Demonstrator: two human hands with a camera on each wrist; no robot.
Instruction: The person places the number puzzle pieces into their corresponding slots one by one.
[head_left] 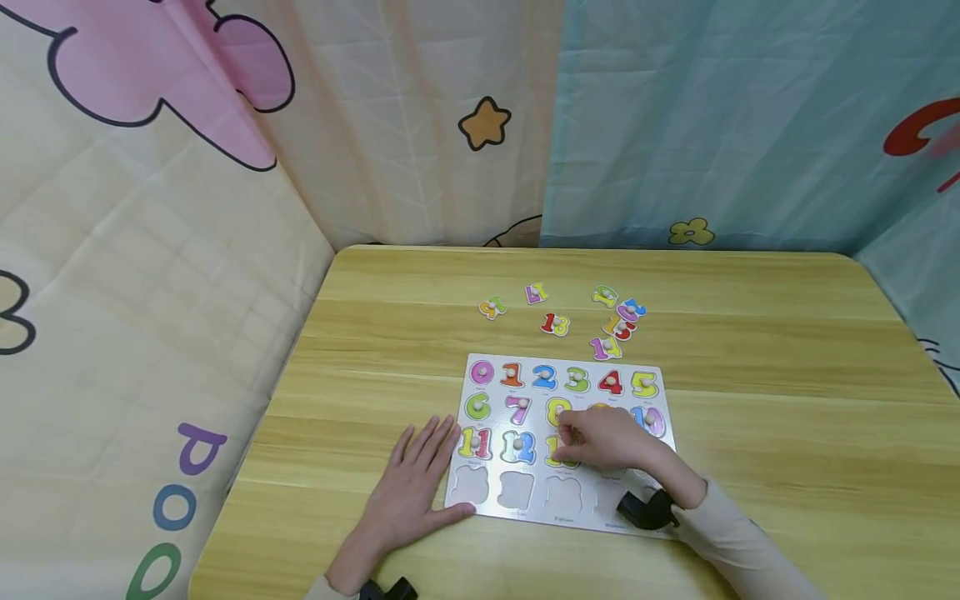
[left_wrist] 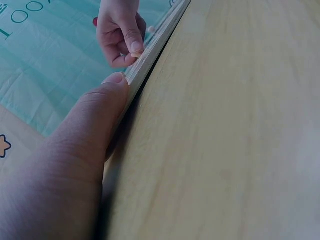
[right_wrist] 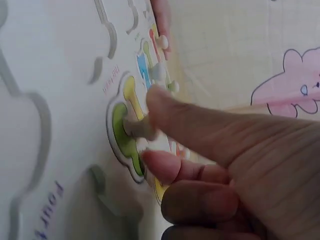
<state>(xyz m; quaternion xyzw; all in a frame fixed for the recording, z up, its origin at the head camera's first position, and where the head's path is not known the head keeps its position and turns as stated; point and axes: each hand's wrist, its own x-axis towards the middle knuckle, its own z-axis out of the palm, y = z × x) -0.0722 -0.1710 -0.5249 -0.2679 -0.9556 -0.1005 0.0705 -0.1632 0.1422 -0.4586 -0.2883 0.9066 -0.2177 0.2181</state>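
Note:
A white number puzzle board (head_left: 525, 508) lies on the table. Thumb and index finger of my right hand (head_left: 611, 437) are bent around the knob of a yellow-and-green number puzzle piece (right_wrist: 120, 130) in the third row; the other fingers curl in. In the right wrist view, that piece sits over its recess, beside the "Fourteen" label; whether it lies fully flush I cannot tell. My left hand (head_left: 412, 487) is spread flat at the board's left edge, its thumb at the lower-left corner. The left wrist view shows the left thumb (left_wrist: 95, 110) against the board's edge.
Beyond the board lie loose number pieces, including a red-and-yellow 13 (head_left: 555, 324), a purple-and-yellow piece (head_left: 536, 293) and a small cluster with a purple-and-yellow piece (head_left: 606, 348) in front. The bottom row has bare recesses (head_left: 516, 490). Patterned curtains (head_left: 412, 125) hang behind the wooden table (head_left: 360, 333).

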